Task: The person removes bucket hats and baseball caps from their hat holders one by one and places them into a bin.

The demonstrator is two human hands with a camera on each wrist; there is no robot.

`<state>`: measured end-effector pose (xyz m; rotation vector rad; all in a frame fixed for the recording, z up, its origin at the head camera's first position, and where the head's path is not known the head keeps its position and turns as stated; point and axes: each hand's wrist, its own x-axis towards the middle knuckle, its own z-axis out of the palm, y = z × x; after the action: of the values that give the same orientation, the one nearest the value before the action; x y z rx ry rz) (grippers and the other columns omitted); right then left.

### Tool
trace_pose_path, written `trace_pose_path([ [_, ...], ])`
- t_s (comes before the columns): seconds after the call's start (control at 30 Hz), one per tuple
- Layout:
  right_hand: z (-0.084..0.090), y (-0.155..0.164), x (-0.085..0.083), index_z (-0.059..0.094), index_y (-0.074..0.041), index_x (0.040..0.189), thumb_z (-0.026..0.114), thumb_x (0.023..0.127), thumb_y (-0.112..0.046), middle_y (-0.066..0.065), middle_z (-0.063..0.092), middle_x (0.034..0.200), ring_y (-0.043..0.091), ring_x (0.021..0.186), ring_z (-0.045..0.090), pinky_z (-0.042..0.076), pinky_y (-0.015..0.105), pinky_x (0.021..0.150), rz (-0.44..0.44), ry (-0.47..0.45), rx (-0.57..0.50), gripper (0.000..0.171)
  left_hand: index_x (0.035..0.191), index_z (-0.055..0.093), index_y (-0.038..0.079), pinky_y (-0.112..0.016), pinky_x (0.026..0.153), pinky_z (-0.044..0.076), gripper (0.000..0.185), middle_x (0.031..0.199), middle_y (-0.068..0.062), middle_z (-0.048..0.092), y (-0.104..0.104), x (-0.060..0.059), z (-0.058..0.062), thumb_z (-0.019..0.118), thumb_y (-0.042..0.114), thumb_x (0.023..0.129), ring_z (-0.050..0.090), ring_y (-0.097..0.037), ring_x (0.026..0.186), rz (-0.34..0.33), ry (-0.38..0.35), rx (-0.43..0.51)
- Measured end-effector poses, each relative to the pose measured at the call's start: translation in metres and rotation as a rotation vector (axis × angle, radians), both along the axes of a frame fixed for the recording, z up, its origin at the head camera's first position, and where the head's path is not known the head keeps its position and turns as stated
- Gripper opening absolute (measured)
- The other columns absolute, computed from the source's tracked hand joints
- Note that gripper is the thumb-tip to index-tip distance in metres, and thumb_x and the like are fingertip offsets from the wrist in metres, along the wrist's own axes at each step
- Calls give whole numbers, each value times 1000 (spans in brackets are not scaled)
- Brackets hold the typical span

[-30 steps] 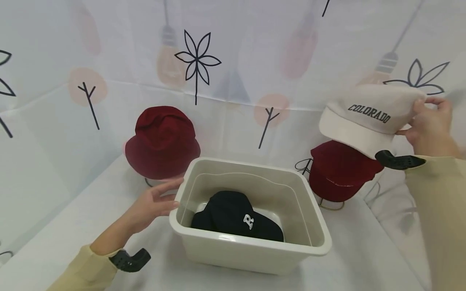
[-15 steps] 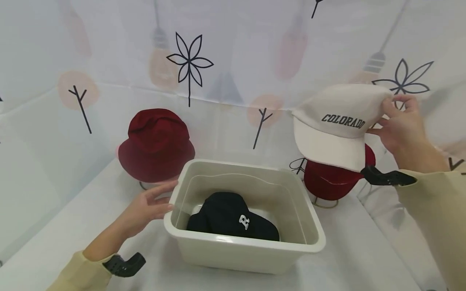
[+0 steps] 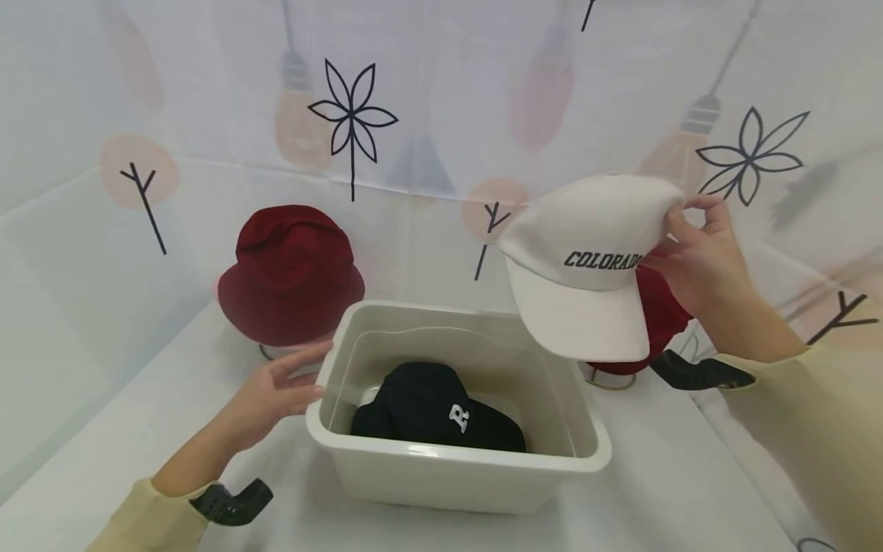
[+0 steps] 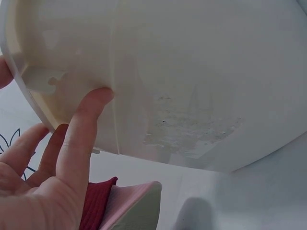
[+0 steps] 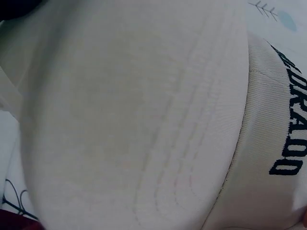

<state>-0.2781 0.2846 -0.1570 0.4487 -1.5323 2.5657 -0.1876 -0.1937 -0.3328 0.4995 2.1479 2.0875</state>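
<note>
My right hand (image 3: 710,268) pinches the back edge of a white cap (image 3: 586,253) lettered COLORADO and holds it up over the tub's right rear corner. The cap's brim (image 5: 144,120) fills most of the right wrist view. My left hand (image 3: 265,399) touches the left side of a cream plastic tub (image 3: 455,479), fingers extended; in the left wrist view, fingertips (image 4: 101,95) lie against its outer wall. Inside the tub rests a black cap (image 3: 428,402) with a white letter R, its lower part hidden by the front wall.
A dark red bucket hat (image 3: 293,268) sits on a wire stand behind the tub at left. Behind the white cap, a dark red cap (image 3: 662,314) on another stand (image 3: 612,381) is partly hidden. A patterned white cloth (image 3: 421,92) hangs behind the white-covered table (image 3: 662,475).
My right hand has carried the white cap left and down, from above the dark red cap to over the tub's corner. The left hand stays at the tub. The head view has shifted slightly.
</note>
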Motion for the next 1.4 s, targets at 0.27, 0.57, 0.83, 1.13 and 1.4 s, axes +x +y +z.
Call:
trace_pose_path([
  [0.27,-16,-20,6,44,-14,103,52,93,-2,8,51,115,27,83,60,51,36,69,120,93,-39,18,142,36,3,-41,83,50,60,146,-18,30,0,1,1,61,6,87,56,-13,111,-8,7,0],
  [0.57,-27,-45,10,43,-15,105,50,94,-3,10,54,107,22,87,59,51,31,76,205,82,28,17,142,36,2,-41,84,50,60,145,-16,31,-1,0,0,61,5,87,56,-13,111,-15,17,2],
  [0.83,-43,-66,6,42,-19,107,42,98,-5,7,54,105,19,92,55,49,27,83,259,188,259,17,141,35,1,-40,82,51,60,146,-19,29,0,0,2,61,5,88,57,-15,110,-8,5,7],
  [1.13,-61,-85,-10,45,-25,107,39,98,-6,2,55,100,15,94,53,44,29,92,440,355,389,22,142,34,1,-39,82,51,61,145,-18,30,-1,0,1,60,5,88,57,-14,109,-12,-7,13],
  [1.4,-73,-98,-26,42,-25,109,42,99,-12,2,56,108,19,104,52,39,34,99,604,349,552,16,141,34,-1,-40,81,51,60,144,-20,31,0,0,1,60,5,87,57,-15,110,-7,7,15],
])
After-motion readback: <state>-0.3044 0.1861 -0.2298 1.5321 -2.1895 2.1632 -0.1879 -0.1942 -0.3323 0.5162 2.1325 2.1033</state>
